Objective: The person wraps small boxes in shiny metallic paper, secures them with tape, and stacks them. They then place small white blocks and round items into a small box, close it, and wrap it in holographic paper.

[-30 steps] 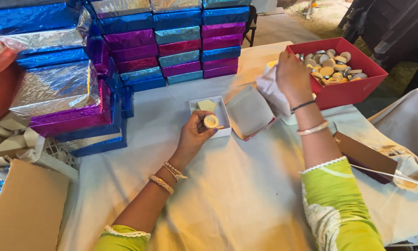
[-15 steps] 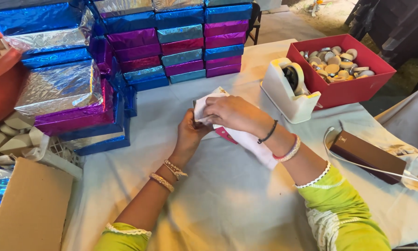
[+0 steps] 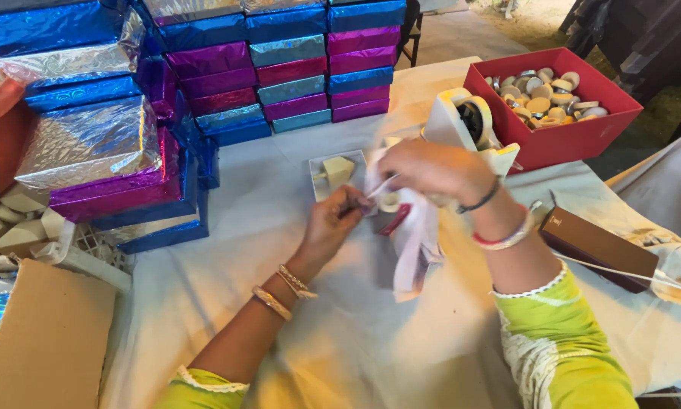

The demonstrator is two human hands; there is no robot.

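My left hand (image 3: 336, 221) rests on the white cloth-covered table (image 3: 227, 250), fingertips pinching the edge of a thin sheet of white wrapping paper (image 3: 412, 242). My right hand (image 3: 427, 168) holds the same sheet from above, motion-blurred; a pink-red strip (image 3: 396, 220) shows under it. Just beyond my hands sits a small open white box (image 3: 337, 174) with a cream-coloured piece inside. A white tape dispenser (image 3: 465, 125) stands right behind my right hand.
Stacks of foil-wrapped boxes in blue, purple, magenta and silver (image 3: 280, 68) line the back and left. A red box of round pieces (image 3: 552, 102) sits at the back right. A brown box (image 3: 594, 246) lies at the right, cardboard (image 3: 45, 341) at the lower left.
My right hand came back from the red box to the middle and took up the white paper with my left hand. The small white box, covered a moment ago, now shows again.
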